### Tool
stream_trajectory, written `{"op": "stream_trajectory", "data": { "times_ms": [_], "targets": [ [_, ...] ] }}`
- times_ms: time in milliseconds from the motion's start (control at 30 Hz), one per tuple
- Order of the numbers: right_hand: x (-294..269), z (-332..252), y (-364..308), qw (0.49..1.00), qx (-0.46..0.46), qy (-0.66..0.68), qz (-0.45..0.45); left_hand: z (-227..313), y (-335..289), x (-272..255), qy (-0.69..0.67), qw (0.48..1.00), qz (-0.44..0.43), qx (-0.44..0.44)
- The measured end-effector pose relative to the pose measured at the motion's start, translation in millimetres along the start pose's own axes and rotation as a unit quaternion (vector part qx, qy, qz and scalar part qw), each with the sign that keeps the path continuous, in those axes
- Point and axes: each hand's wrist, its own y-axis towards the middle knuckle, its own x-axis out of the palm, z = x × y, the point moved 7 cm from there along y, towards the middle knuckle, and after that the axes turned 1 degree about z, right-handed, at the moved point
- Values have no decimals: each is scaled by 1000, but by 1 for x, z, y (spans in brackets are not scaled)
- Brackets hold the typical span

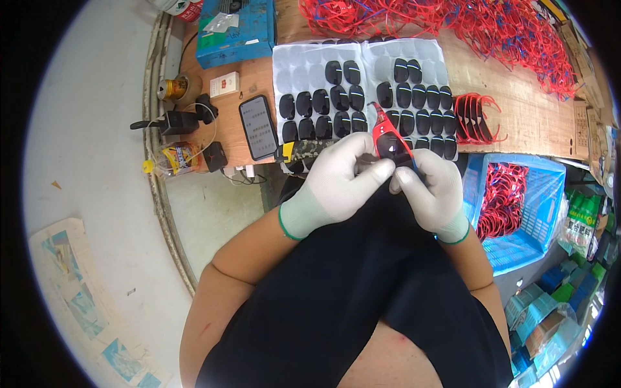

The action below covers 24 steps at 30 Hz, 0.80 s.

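Both hands, in white knit gloves with green cuffs, hold one pair of red-framed sunglasses [392, 143] over the table's near edge. My left hand [343, 173] pinches its left side between thumb and fingers; my right hand [435, 191] grips the lower right side. A dark lens sits in the frame's visible part, while the rest is hidden by the gloves. Just beyond lie white lens trays [301, 74] with rows of round pockets, many holding dark lenses [321, 101]. Right of the trays stands a row of red sunglasses [475, 119] with dark lenses.
A tangled heap of red and blue frames [504, 45] covers the far right of the table. Left of the trays lie a phone [259, 128], a small white box [224, 84] and a blue box [236, 32]. A blue crate [524, 242] with red frames stands at right.
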Motion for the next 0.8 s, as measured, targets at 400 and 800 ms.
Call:
{"op": "stream_trajectory", "data": {
  "times_ms": [400,800],
  "targets": [
    [-6,-56,-12,983,-131,-114,58,31,-8,6,97,993,-18,67],
    [-6,-34,8,991,-68,31,-110,50,-26,5,150,988,-49,0]
  ]
}}
